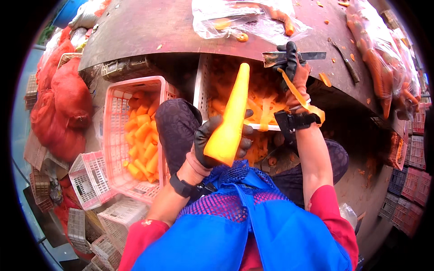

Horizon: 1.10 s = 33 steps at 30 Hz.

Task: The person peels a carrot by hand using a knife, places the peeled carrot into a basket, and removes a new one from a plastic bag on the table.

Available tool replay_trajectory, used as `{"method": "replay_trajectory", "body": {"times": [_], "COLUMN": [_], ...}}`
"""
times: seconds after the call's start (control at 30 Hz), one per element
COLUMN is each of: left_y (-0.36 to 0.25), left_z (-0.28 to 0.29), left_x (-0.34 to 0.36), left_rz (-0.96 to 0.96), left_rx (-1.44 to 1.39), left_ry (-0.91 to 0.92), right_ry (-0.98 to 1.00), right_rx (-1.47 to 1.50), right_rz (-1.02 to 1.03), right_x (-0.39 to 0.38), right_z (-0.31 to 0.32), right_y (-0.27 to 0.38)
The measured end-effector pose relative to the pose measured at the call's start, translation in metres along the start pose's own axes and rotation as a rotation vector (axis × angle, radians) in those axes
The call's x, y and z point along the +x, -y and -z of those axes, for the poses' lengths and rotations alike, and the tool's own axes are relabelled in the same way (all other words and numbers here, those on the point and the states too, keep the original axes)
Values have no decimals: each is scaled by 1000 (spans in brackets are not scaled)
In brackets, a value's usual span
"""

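- left hand (212, 142) in a black glove is wrapped around the thick end of a long peeled orange carrot (231, 117), tip pointing up.
- right hand (294, 74), gloved, clenches a flat metal peeler blade (289, 57); an orange peel strip (298, 95) hangs over it.
- pink plastic crate (118, 135) of cut carrot pieces sits at left, below the dark red tabletop (149, 27).

two gloved hands (221, 140), one peeled carrot (230, 117), one peeler (294, 57), one pink basket (113, 135) of carrot chunks.
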State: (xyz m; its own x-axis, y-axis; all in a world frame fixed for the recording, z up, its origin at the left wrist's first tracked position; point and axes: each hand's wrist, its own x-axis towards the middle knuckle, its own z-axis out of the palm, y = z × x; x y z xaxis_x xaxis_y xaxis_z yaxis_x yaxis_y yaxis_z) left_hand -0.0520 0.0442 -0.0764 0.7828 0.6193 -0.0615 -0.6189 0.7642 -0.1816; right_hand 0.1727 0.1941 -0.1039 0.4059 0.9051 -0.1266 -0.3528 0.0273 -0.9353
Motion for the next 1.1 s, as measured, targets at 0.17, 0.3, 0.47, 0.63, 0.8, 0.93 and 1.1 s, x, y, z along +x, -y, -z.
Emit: {"method": "replay_trajectory", "body": {"times": [0.17,0.3,0.47,0.63,0.8,0.93,1.1], "left_y": [-9,1,1,-1,5,0,-8], "left_z": [15,0,0,9,6,-5,7], "left_x": [-6,2,3,-7,-12,-11,-12], "left_rz": [-168,-214,-189,-37,35,128,-57], "left_rx": [206,267,304,258,330,182,151], "left_ry": [-77,-191,-318,-384,-343,-200,-194], "right_ry": [376,638,644,644,407,-115,125], "right_rx": [-221,-192,-323,-250,-59,118,60], "right_rz": [-168,26,97,-274,-199,-132,-64], "right_x": [-126,-166,-162,-135,-43,64,-69], "right_z": [-10,9,12,-6,-2,22,-11], "right_y": [55,19,7,35,10,-26,43]}}
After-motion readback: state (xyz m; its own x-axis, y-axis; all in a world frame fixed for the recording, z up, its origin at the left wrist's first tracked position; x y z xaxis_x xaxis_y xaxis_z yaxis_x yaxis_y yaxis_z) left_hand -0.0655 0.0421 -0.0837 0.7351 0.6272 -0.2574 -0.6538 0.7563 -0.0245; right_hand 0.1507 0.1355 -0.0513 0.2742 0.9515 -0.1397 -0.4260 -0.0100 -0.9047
